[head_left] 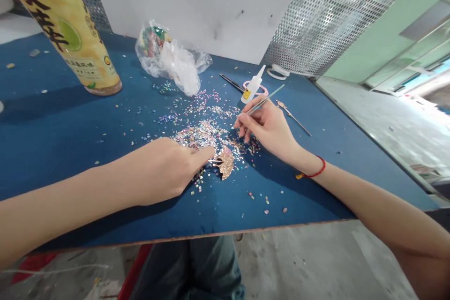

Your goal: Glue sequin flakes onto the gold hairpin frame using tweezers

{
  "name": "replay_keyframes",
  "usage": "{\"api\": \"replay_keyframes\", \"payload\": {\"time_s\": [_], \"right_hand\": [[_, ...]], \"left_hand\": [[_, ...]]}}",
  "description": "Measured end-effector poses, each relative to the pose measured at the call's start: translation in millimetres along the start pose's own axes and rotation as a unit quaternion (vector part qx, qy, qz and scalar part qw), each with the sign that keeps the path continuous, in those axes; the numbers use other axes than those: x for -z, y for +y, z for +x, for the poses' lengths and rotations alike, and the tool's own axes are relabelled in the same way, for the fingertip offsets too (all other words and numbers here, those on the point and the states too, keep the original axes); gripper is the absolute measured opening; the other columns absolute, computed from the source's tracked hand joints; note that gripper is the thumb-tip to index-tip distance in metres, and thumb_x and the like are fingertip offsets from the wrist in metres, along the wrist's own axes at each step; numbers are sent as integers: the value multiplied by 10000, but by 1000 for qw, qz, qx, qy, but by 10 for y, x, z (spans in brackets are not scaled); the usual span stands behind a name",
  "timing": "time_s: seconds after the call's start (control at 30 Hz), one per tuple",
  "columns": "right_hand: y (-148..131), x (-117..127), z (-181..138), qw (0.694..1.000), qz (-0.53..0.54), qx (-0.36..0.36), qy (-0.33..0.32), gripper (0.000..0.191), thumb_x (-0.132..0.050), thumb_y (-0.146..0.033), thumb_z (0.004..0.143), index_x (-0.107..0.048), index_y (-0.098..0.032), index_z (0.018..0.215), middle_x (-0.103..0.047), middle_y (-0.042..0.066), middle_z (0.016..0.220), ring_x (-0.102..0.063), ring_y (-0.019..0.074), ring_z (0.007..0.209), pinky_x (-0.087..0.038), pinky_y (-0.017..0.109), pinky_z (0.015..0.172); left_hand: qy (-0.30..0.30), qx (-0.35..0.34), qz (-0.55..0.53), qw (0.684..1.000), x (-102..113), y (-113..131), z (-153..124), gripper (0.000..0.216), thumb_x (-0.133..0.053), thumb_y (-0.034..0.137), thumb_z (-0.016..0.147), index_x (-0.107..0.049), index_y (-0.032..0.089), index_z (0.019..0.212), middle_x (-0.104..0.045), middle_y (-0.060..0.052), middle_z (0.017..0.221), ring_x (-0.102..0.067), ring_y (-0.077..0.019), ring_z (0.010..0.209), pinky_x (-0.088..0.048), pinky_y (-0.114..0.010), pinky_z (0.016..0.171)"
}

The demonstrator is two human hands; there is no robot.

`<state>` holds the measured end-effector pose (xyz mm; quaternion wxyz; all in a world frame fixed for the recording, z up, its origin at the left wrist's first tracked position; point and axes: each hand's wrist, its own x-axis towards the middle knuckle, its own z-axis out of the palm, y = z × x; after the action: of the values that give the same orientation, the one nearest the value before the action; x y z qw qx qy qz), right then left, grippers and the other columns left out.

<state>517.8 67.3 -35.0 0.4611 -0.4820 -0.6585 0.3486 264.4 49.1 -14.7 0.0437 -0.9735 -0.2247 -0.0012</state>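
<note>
My left hand (176, 166) is closed, pinching the thin metal stem of a hairpin with a gold fan-shaped leaf (226, 164). Some pinkish flakes show on the leaf's upper edge. Between the fingers of my right hand (262, 122) is a thin, pale, translucent stick (270, 93), slanting up to the right. Its lower end is hidden by the fingers. Under and between both hands lies a spread of small glittery flakes (202, 133). Just beyond my right hand is a small white glue bottle (252, 86) with a pointed nozzle.
A tall yellow bottle (80, 42) stands at the back left of the blue table (140, 222). Clear plastic bags (176, 58) lie by the white board. Black tweezers (231, 83), a pink ring (262, 88), a white tape roll (277, 71) and another gold hairpin (295, 119) lie at the right.
</note>
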Motion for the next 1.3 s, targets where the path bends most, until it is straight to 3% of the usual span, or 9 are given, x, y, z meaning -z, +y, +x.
{"api": "replay_keyframes", "payload": {"time_s": [0.4,0.67,0.8,0.97,1.17,1.3], "right_hand": [[22,47,34,998,-43,14,-35,166,-550,-158,899,-481,-211,1040,-540,-46,628,-471,87,510,-383,276,479],[-11,27,30,998,8,16,-67,249,-512,-275,962,-416,-211,1183,-416,-96,552,-363,89,455,-292,270,424],[-79,74,23,997,38,22,-68,208,-548,-370,958,-454,-235,1086,-398,-124,460,-401,89,390,-337,269,417],[-65,123,48,997,40,9,-62,290,-582,-501,924,-508,-224,880,-614,-47,525,-517,82,426,-376,248,410],[-42,99,30,998,-35,19,-46,340,-660,-490,873,-692,-167,770,-495,-58,501,-393,36,425,-296,238,407],[-57,53,2,997,-52,-2,-56,327,-721,-488,815,-677,-164,792,-582,-34,573,-477,57,460,-370,241,426]], "left_hand": [[-12,2,9,1000,18,7,8,143,-405,90,915,-480,211,924,-563,19,556,-415,-165,412,-137,-311,458],[-27,10,5,1000,34,16,9,136,-406,109,931,-498,208,940,-593,11,603,-398,-157,420,-157,-314,467],[-47,20,-8,999,51,19,17,160,-393,106,937,-520,201,960,-605,7,623,-392,-150,428,-158,-313,474],[-46,24,-9,999,51,17,11,167,-390,114,936,-533,197,961,-592,8,610,-397,-150,436,-170,-321,482],[-21,5,-2,1000,23,5,6,175,-376,98,927,-518,198,947,-571,18,591,-373,-144,396,-160,-328,457],[10,-7,-3,1000,-4,-4,2,171,-372,89,916,-503,199,916,-563,9,578,-357,-142,383,-158,-330,451]]}}
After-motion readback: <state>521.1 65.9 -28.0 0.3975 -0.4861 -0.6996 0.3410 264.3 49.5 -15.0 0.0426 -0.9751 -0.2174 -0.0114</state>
